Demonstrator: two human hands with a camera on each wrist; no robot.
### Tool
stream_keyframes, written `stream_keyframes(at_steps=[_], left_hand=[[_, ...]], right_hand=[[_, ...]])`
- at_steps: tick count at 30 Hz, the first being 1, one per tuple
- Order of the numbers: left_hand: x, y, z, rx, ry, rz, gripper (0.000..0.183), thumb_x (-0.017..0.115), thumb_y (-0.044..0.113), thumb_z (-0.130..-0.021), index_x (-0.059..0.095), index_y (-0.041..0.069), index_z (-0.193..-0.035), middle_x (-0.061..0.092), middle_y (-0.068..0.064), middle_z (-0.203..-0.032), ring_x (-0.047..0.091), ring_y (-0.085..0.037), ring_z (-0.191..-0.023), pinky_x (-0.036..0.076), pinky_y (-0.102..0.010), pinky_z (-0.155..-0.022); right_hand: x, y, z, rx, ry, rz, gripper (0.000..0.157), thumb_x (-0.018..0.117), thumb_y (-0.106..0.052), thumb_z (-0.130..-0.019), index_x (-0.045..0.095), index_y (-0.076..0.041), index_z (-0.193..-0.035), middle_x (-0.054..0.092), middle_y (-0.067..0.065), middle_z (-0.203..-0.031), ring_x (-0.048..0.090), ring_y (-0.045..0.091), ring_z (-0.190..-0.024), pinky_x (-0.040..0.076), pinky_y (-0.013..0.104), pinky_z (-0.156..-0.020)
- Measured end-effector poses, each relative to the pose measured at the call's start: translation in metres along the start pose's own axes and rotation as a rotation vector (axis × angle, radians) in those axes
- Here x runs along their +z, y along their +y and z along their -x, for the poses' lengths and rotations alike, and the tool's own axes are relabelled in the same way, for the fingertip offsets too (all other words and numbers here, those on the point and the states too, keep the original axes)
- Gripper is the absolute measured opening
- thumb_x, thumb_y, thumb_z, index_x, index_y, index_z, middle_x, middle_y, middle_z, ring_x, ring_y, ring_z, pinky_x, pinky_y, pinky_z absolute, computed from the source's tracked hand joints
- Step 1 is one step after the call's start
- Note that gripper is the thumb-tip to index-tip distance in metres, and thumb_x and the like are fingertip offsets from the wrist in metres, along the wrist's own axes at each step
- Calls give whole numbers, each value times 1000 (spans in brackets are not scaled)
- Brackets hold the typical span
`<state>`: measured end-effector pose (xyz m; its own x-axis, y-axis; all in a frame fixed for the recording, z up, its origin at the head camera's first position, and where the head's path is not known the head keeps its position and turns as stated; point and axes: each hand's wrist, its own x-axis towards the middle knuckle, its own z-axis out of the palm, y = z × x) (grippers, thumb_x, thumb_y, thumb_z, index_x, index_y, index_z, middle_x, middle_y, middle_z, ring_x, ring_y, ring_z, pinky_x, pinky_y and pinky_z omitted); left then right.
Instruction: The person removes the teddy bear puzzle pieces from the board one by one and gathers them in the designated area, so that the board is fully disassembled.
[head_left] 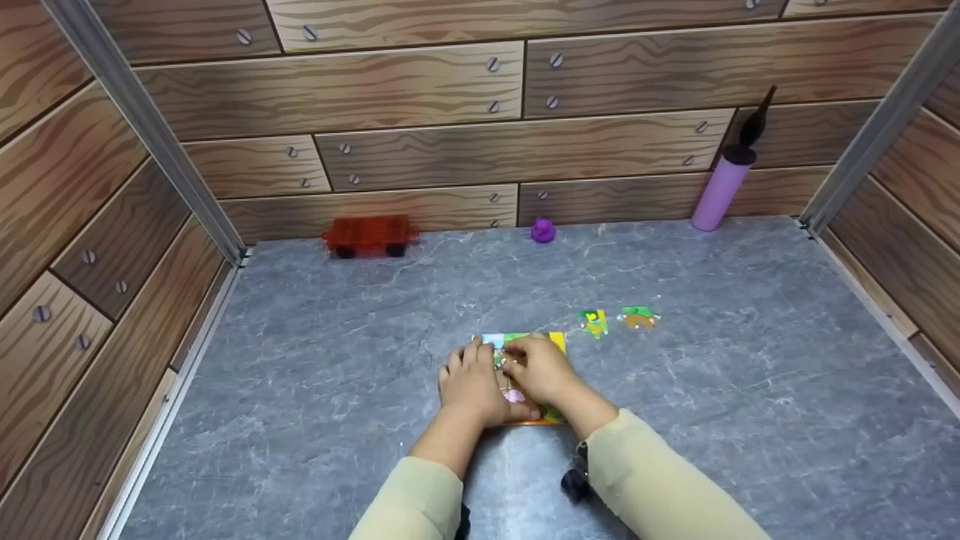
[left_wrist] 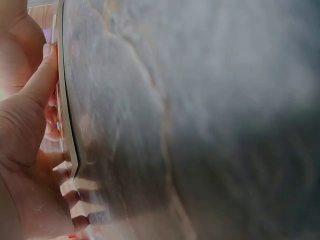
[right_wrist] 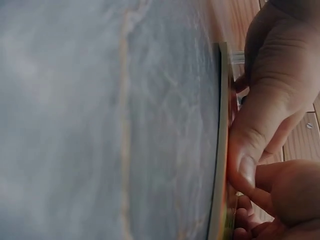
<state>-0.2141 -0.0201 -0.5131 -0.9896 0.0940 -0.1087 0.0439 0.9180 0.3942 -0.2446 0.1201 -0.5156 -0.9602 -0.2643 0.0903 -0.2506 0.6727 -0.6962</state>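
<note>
One puzzle (head_left: 556, 342) is shown on the table (head_left: 337, 352) at twelve o'clock from the body, partly covered, its long axis apparently set from twelve to six. Its nine o'clock side is overlaid by the left hand (head_left: 474, 386), unclenched, with the thumb laid along the six o'clock edge. Above the puzzle's middle, the right hand (head_left: 544, 369) is held with fingers bent; whether anything is pinched cannot be told. One yellow piece (head_left: 594, 323) and one brown piece (head_left: 640, 318) are placed between one and two o'clock from the right hand, the nearer of the pair.
</note>
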Motion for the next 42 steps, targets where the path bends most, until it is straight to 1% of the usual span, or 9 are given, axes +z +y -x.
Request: stream_keyframes(at_steps=[8,10,12,15,19,23,28,35,42], left_hand=[[0,2,-1,-9,16,6,138,92,75,-55,38,6,-161,35,-15,-168,33,-42,-149,33,-59,-118],[0,2,-2,-4,10,14,140,93,74,-55,36,5,-162,35,-15,-168,32,-42,-149,32,-60,-118],[-2,-1,-3,2,-19,36,140,94,72,-55,34,5,-163,33,-16,-168,30,-43,-151,30,-61,-119],[-7,-8,-6,16,-52,121,133,96,62,-61,33,5,-164,34,-17,-167,29,-44,-151,26,-63,-121],[-15,-20,-9,33,-21,204,114,97,48,-68,42,6,-159,44,-16,-161,36,-42,-148,27,-64,-120],[-16,-28,-9,22,0,196,111,98,51,-69,47,7,-158,45,-14,-160,38,-41,-147,27,-63,-121],[-17,-29,-10,16,9,191,113,98,54,-67,49,8,-157,45,-13,-161,38,-40,-147,25,-63,-121],[-16,-28,-10,-1,13,194,112,99,52,-67,49,9,-158,45,-11,-161,38,-39,-147,25,-62,-122],[-16,-27,-8,-12,15,217,111,100,50,-67,49,9,-157,45,-11,-161,37,-39,-148,23,-60,-124]], right_hand=[[3,0,1,1,38,23,22,79,-4,-93,79,0,-114,68,13,-107,65,30,-100,54,48,-96],[4,0,1,-2,43,28,21,78,-4,-93,80,0,-114,67,12,-106,63,28,-97,54,48,-93],[5,0,2,-7,41,31,20,77,-4,-93,80,-1,-113,66,11,-103,62,27,-94,54,47,-90],[6,0,2,-14,51,26,20,78,-3,-92,80,-1,-111,65,10,-102,63,27,-95,54,47,-91],[6,0,4,2,58,19,20,80,-2,-90,80,-3,-109,66,10,-103,65,30,-100,54,48,-95],[5,-1,3,29,38,14,18,79,-2,-91,80,-4,-109,66,10,-106,65,30,-104,53,48,-97],[5,-2,3,44,47,9,17,79,-2,-91,80,-4,-108,66,10,-108,65,31,-106,53,48,-99],[8,-3,3,61,85,-7,18,79,1,-88,79,-4,-105,65,7,-102,64,26,-96,55,45,-92],[10,-4,4,85,131,-62,17,82,2,-84,78,-4,-99,66,6,-100,64,25,-94,55,44,-90]])
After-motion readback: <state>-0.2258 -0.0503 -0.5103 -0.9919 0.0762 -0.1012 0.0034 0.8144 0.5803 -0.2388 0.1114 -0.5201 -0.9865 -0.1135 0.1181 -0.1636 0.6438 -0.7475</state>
